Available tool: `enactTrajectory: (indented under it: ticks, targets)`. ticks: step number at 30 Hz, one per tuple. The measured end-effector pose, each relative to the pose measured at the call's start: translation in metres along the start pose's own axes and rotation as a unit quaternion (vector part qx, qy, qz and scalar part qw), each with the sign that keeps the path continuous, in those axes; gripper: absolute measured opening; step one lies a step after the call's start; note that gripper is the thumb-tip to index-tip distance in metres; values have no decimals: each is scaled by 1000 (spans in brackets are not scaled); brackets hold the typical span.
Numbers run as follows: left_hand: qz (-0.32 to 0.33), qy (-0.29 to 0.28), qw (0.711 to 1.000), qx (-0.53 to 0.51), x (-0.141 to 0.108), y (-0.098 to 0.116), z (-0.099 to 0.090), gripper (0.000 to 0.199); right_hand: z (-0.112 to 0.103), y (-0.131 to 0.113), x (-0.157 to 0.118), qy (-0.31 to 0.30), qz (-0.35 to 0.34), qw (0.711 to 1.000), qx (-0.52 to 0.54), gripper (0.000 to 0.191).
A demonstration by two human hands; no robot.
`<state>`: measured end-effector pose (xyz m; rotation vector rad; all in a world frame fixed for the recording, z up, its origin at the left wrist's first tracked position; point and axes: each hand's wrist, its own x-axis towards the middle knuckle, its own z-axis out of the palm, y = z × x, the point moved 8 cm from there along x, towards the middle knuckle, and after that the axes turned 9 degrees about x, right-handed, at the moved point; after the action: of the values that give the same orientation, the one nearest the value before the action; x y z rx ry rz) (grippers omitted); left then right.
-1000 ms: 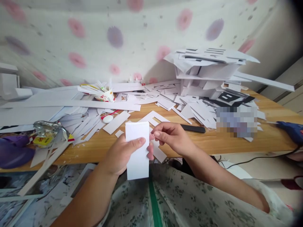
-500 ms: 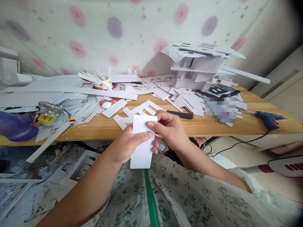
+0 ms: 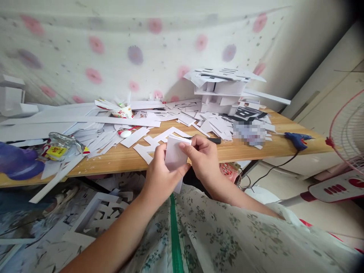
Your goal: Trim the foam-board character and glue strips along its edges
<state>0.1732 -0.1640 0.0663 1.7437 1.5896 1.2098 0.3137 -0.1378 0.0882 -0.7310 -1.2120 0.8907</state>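
Between my two hands, over my lap in front of the table edge, is a white foam board piece (image 3: 175, 153), narrow and rectangular, tilted with its upper end away from me. My left hand (image 3: 166, 170) wraps around its left side, the thumb lying across the lower front. At the upper right corner my right hand (image 3: 203, 155) pinches it between thumb and bent fingers. The piece's top edge looks layered. Just beyond lies a white cut-out frame (image 3: 143, 151) on the table, with a black-handled tool (image 3: 214, 140) partly behind my right hand.
A layered white model (image 3: 222, 89) stands at the back right among white scraps. A blue glue gun (image 3: 297, 140) lies at the right with its cord hanging down. Left are a paper cup (image 3: 123, 112), a foil packet (image 3: 58, 149) and a purple object (image 3: 19, 161). A fan (image 3: 335, 189) stands right.
The white piece has turned and tilted in my hands, its face now darker. My left thumb has slid lower on it. The view has shifted, bringing more of the fan into sight.
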Motion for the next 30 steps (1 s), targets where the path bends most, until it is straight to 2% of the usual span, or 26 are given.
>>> enactTrajectory:
  ticks: [2,4,8,11,13,17,18,20,21,23,24,25,27,30]
  targets:
    - [6,21,992,122,0,3,2,70,-2,1,-1,35,-16,998,-40,38]
    - [10,22,981,195,2,4,5,74,-2,1,-4,62,-29,996,-65,38]
    - [1,2,963,270,5,-3,12,69,-1,9,-11,94,-25,992,-79,38]
    - [-10,-10,950,313,4,-14,12,64,1,22,-15,92,4,993,-78,37]
    - [-14,-3,940,341,4,-24,8,64,7,31,-15,47,23,996,-77,35]
    - [-15,27,929,368,3,-45,-10,66,19,51,-6,-151,20,987,-51,22]
    - [-10,25,931,363,3,-50,-13,66,14,57,0,-174,14,983,-65,23]
    - [9,16,938,346,2,-57,-17,66,-11,68,22,-143,-14,974,-173,29]
    - [21,13,942,336,1,-59,-18,65,-24,74,35,-124,-26,955,-268,28]
    - [44,13,948,316,0,-60,-21,62,-41,93,57,-141,-12,877,-459,28]
    - [56,14,950,307,0,-60,-21,60,-48,104,66,-159,4,837,-524,29]
    - [65,15,952,298,1,-60,-22,58,-52,112,73,-175,17,811,-558,28]
    - [80,15,956,282,2,-58,-22,56,-57,127,81,-202,38,785,-584,24]
    - [96,7,961,258,4,-57,-23,55,-59,139,83,-214,51,775,-593,20]
